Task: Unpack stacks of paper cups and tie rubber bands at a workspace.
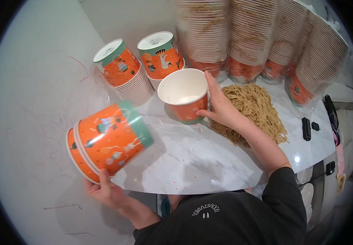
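My left hand [105, 191] is closed on the rim of a short stack of nested paper buckets [109, 128], orange with a green base band and small printed figures. This stack is tilted at the table's left side, its base toward the upper right. Near the middle, a single paper bucket [184, 108] stands upright with its white inside showing. My right hand [221, 104] grips its right side, fingers by the rim and thumb lower on the wall. Just right of that bucket lies a heap of thin tan strands [258, 110], like noodles or shredded paper.
Two upside-down bucket stacks, a left one [121, 67] and a right one [160, 57], stand at the back. Several tall plastic-wrapped stacks [250, 36] fill the back right. Small black devices [306, 129] lie at the right edge of the marbled table [172, 163]. A pale wall [33, 122] bounds the left.
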`<action>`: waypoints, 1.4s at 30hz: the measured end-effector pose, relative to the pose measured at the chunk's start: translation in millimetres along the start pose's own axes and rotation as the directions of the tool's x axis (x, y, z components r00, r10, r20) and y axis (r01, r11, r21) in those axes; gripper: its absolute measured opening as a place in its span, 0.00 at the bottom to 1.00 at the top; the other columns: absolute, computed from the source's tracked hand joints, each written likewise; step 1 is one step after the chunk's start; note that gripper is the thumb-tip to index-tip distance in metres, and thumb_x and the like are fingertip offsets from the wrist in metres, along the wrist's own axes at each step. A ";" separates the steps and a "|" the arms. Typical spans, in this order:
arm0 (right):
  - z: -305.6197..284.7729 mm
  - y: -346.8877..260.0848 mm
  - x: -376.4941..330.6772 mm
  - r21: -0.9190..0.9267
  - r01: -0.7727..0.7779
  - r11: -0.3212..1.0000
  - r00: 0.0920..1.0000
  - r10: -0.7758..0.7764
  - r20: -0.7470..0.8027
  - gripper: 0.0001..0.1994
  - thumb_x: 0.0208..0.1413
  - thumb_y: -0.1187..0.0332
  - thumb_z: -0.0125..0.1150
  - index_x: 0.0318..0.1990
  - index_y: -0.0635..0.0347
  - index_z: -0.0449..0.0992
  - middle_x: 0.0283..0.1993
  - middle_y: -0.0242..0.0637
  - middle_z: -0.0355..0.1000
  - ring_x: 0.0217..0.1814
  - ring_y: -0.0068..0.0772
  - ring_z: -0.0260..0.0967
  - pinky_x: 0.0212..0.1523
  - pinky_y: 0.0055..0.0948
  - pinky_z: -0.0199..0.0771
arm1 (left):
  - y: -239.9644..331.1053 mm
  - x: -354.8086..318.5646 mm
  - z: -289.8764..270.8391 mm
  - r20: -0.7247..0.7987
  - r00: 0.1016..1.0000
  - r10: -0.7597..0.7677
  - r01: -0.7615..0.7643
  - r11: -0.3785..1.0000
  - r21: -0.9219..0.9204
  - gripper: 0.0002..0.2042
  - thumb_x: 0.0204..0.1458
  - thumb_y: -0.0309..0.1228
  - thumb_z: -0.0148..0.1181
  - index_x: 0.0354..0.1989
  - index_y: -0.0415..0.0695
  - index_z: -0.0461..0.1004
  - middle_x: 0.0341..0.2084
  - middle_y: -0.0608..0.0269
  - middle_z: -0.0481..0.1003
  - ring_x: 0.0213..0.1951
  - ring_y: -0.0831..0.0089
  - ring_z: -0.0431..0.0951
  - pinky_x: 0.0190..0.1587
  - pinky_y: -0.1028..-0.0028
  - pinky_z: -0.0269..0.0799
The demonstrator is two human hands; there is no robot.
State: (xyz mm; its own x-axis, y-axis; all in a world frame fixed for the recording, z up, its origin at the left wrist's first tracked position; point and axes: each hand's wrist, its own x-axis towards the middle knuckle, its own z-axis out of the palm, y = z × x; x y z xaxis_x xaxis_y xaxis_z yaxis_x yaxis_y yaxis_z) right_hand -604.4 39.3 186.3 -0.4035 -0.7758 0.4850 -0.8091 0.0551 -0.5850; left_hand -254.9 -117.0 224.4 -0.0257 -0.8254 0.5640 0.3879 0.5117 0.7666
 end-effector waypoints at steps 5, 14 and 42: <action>5.6 -56.3 -9.3 0.074 0.326 0.942 0.942 -0.318 -0.104 0.54 0.48 0.66 0.71 0.77 0.62 0.38 0.79 0.60 0.34 0.82 0.64 0.33 0.77 0.54 0.42 | 8.5 -36.1 38.2 0.029 0.990 -0.137 0.132 0.983 0.128 0.14 0.42 0.15 0.73 0.37 0.34 0.78 0.32 0.60 0.80 0.35 0.78 0.78 0.42 0.77 0.73; 19.6 -101.2 -26.4 0.034 0.338 0.941 0.938 -0.339 0.074 0.61 0.32 0.46 0.81 0.75 0.57 0.51 0.75 0.55 0.50 0.75 0.64 0.51 0.71 0.55 0.57 | 15.7 -41.2 14.2 0.086 0.995 0.051 -0.060 0.991 0.116 0.12 0.45 0.22 0.74 0.21 0.40 0.73 0.23 0.65 0.76 0.26 0.84 0.69 0.30 0.81 0.63; 33.8 -71.1 -56.9 0.260 0.133 0.956 0.990 -0.115 -0.080 0.66 0.29 0.45 0.85 0.74 0.62 0.48 0.73 0.53 0.52 0.74 0.57 0.53 0.73 0.49 0.54 | -16.8 21.9 40.7 0.680 0.732 0.051 -0.156 0.983 0.094 0.17 0.59 0.30 0.54 0.55 0.35 0.76 0.52 0.50 0.77 0.56 0.60 0.76 0.67 0.56 0.63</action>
State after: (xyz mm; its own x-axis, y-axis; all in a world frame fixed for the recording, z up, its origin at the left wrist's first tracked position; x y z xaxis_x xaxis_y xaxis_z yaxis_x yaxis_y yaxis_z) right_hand -509.5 58.3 178.4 -0.3402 -0.7243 0.5997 -0.7161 -0.2138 -0.6644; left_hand -299.5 -133.9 236.3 -0.6253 -0.4158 0.6604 0.2989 0.6542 0.6948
